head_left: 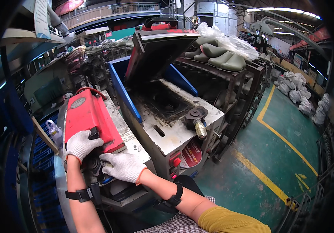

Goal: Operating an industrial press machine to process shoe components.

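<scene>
Both my hands wear white knit gloves. My left hand [82, 146] is closed around the black handle [94, 133] at the near end of a red machine lid [91, 116], which is down. Just to its right, my right hand [127, 167] grips the short handle of a dark metal clamp [94, 166] at the machine's front. The fingers cover most of that handle. A similar clamp [196, 113] with a tape-wrapped handle [200, 129] sits on the machine to the right. That machine's lid [155, 50] is tilted up, showing a blackened cavity [167, 101].
Blue side plates [125, 91] flank the raised lid. Red buttons [176, 161] are on the right machine's front. Green boots [225, 58] lie on a rack behind it. White sacks [297, 91] line the far right of the green floor [229, 186]. Blue slatted racking [44, 186] stands at left.
</scene>
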### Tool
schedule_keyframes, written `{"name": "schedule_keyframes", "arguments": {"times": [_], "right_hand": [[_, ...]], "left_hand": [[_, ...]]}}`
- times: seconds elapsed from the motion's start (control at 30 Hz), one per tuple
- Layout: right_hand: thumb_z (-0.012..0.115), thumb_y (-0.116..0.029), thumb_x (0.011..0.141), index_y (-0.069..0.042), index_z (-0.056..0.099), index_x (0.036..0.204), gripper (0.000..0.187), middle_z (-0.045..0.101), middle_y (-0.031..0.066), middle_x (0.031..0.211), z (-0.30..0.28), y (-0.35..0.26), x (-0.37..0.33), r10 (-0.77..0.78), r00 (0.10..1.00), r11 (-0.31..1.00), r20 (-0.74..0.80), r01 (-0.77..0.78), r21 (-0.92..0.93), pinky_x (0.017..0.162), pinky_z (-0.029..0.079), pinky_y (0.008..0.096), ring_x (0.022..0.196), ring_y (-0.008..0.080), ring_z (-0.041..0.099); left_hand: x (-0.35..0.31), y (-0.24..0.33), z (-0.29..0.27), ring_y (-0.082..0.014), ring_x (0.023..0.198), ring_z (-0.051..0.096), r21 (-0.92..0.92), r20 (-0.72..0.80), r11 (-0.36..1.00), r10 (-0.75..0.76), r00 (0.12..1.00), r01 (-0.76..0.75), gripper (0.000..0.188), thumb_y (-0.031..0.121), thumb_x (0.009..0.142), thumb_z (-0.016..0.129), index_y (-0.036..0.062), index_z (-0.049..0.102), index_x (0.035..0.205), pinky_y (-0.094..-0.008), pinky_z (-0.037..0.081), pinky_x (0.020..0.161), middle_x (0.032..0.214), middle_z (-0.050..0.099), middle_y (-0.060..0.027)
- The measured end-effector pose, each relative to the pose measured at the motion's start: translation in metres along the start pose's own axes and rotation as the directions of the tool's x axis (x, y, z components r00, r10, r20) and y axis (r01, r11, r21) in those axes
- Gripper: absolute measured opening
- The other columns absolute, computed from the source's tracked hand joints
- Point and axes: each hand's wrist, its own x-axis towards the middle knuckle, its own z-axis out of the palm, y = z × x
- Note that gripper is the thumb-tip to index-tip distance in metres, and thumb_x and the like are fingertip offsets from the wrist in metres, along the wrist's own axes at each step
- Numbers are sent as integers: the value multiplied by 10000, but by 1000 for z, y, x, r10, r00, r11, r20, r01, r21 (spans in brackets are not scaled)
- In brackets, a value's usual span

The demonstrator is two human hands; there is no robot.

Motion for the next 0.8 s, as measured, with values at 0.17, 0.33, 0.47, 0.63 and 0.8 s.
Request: {"name": "schedule_keyframes", "arguments": {"times": [0.17, 0.33, 0.47, 0.63, 0.8], "right_hand": [[675, -395, 938, -120, 633, 1377, 520, 761, 180, 1122, 1, 3, 0, 5, 1000, 1000, -8, -5, -12, 915, 574, 467, 1020, 374, 735], [676, -383, 940, -112, 634, 1383, 521, 757, 191, 1131, 8, -2, 4, -24, 1000, 999, -2, 24, 25, 926, 572, 460, 1027, 381, 732], [664, -396, 941, -76, 656, 1354, 523, 750, 215, 1132, -7, 0, 1, 35, 999, 997, 11, -36, 65, 939, 565, 478, 1050, 386, 725], [668, -427, 941, -100, 665, 1362, 533, 752, 202, 1158, -7, -5, 0, 22, 1000, 998, 8, -22, 63, 962, 566, 459, 1074, 376, 727], [690, -427, 928, -117, 666, 1367, 538, 756, 186, 1158, -6, -3, 1, 68, 997, 997, 39, -69, 34, 963, 566, 457, 1072, 378, 726]], "left_hand": [[0, 3, 2, -329, 916, 762, -13, -5, 1000, 6, 1000, -6, 559, 574, 699, 762, 85, 806, 964, -424, 563, 826, 936, 781, -179], [-5, -11, -2, -349, 928, 757, -7, -6, 1000, -16, 1000, 16, 593, 608, 697, 750, 95, 810, 989, -433, 568, 828, 949, 779, -181], [6, 1, 4, -377, 982, 745, -3, -15, 999, 51, 999, -51, 619, 629, 699, 741, 100, 810, 1013, -438, 571, 874, 1016, 775, -194], [4, -5, 3, -371, 998, 745, -14, 12, 1000, 28, 1000, -28, 618, 633, 695, 743, 113, 808, 1023, -443, 570, 886, 1048, 777, -183], [5, -6, 6, -363, 987, 745, 4, -5, 999, 46, 999, -46, 599, 636, 705, 742, 113, 801, 990, -443, 570, 875, 1042, 778, -173]]}}
